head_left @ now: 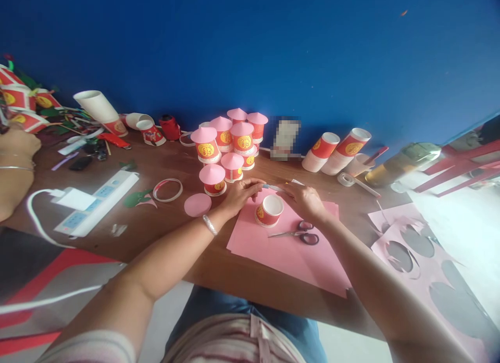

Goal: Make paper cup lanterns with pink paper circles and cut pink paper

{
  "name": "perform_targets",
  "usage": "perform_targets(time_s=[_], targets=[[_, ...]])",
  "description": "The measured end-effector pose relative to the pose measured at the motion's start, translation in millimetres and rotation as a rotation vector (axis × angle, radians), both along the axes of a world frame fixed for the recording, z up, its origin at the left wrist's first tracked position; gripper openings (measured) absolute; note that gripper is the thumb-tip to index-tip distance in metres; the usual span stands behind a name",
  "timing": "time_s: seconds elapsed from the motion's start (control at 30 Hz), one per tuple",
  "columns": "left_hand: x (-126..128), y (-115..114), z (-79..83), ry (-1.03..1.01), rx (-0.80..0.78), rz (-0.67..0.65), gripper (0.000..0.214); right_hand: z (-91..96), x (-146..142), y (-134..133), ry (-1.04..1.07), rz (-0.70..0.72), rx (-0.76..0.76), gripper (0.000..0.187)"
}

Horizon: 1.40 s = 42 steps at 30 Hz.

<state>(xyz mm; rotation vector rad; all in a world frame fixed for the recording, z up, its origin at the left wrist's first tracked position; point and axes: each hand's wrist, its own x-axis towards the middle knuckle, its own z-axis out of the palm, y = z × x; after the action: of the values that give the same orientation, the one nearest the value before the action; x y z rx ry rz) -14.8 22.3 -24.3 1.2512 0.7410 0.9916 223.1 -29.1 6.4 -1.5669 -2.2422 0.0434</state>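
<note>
My left hand [247, 192] and my right hand [307, 199] meet above the pink paper sheets [261, 243], fingers pinched at the two ends of a slim white-and-grey pen-like stick [272, 187]. Its exact kind is too small to make out. Just below it a red and white paper cup [269, 211] stands upright on the paper, its open rim facing up. Scissors [299, 234] with dark handles lie beside the cup, near my right wrist. To the left of my left hand rests a pink paper disc [197, 204].
Cups with pink cone tops [221, 134] stand behind my left hand. Stacked paper cups [346, 149], a tape roll [346, 179] and a bottle [404, 162] are at right. Cut paper scraps [420, 248] lie right; a power strip [97, 204] and another person's hand [17, 149] are left.
</note>
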Motion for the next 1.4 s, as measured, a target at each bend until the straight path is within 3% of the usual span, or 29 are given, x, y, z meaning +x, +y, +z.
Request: perform_targets(time_s=[0.17,0.43,0.63,0.77,0.93,1.1,1.2,1.3,1.4], targets=[[0,-5,8.8,0.145,0.054,-0.046,0.033,-1.6,-2,0,-0.030,0.086,0.068,0.034],[1,-7,10.6,0.173,0.071,-0.067,0.036,-14.9,-9,0,0.004,0.063,0.032,0.037],[0,-10,5.7,0.179,0.119,0.020,0.059,-19.5,0,-8,-0.011,-0.024,0.060,0.036],[-2,-9,5.1,0.217,0.220,0.117,0.044,-25.8,12,-14,-0.157,-0.136,0.094,0.037],[0,-11,8.1,0.333,0.272,0.039,0.039,-29.8,16,-18,-0.335,-0.180,0.022,0.033],[0,-10,6.1,0.316,0.280,0.032,0.031,-19.8,26,-19,-0.331,-0.165,0.059,0.032],[-1,-9,5.9,0.311,0.303,0.044,0.029,-6.3,41,-15,-0.299,-0.282,0.060,0.031],[-1,-9,8.0,0.321,0.320,0.054,0.029,7.2,52,-8,-0.302,-0.381,-0.091,0.029],[-1,-9,9.3,0.312,0.331,0.065,0.028,14.7,54,-4,-0.314,-0.395,-0.166,0.031]])
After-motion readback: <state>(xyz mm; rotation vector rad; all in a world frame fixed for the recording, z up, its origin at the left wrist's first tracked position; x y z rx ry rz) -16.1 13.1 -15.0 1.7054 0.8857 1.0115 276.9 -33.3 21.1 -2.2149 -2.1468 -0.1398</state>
